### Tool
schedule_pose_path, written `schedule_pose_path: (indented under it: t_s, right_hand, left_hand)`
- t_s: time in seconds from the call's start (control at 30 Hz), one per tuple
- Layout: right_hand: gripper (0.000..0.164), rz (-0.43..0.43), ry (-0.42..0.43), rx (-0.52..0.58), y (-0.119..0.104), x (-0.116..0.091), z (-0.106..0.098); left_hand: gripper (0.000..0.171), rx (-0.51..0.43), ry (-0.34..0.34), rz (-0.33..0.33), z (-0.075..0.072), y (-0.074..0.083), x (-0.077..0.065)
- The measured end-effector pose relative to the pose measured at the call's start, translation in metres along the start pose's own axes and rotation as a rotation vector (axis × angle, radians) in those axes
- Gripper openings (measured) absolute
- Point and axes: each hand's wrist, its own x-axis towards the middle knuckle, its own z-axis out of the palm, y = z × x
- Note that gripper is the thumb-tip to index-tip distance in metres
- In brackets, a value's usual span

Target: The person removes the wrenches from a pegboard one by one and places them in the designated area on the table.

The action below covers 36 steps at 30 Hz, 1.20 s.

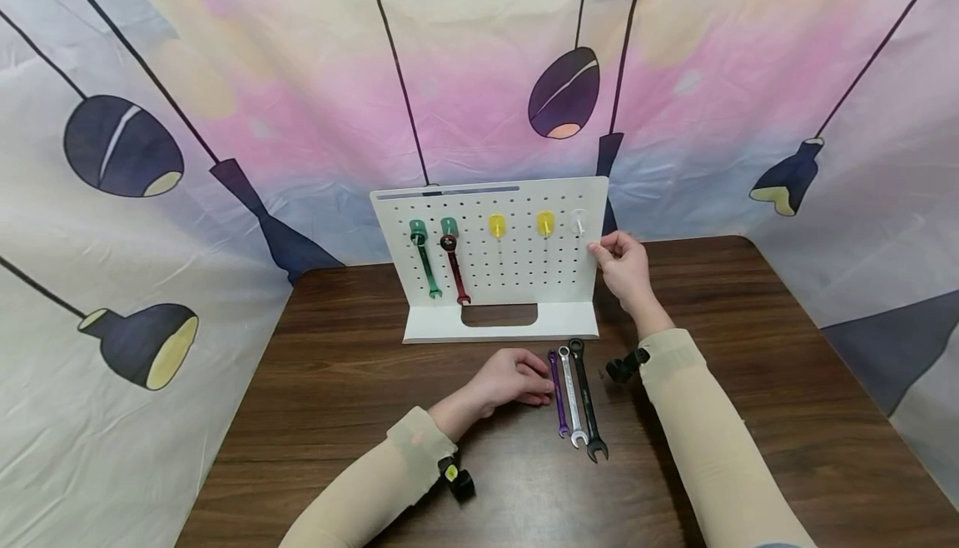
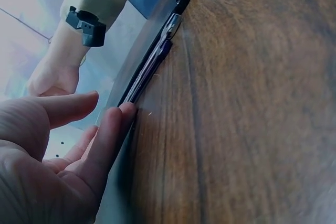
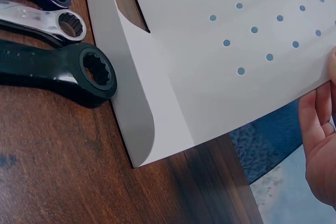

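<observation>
One grip (R) (image 1: 626, 270) pinches pegboard (image 1: 519, 283), tips part-hidden; L grip (image 1: 508, 381) loose nr purple wrench (image 1: 558, 396), contact unclear.

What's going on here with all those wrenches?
A person's right hand pinches a white pegboard by its side edge, while the left hand is beside a purple combination wrench. That wrench, a silver wrench and a black wrench lie on the wooden table. A green wrench and a red wrench hang on green hooks; two yellow hooks and a clear hook hold nothing.

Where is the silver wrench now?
In the head view, the silver wrench lies between the purple wrench and black wrench, right of the left hand.
</observation>
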Motion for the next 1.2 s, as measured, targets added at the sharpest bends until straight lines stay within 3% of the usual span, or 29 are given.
schedule_pose_path:
  t_s: [0.77,1.2]
  right_hand:
    - [0.022,-0.009,-0.003,-0.014,0.003,-0.001,0.000]
    - [0.020,-0.012,-0.002,-0.014,0.002,-0.001,-0.001]
  left_hand:
    - [0.036,0.015,0.068,0.056,-0.035,0.013,-0.003]
    - [0.041,0.029,0.142,0.104,-0.065,0.021,-0.007]
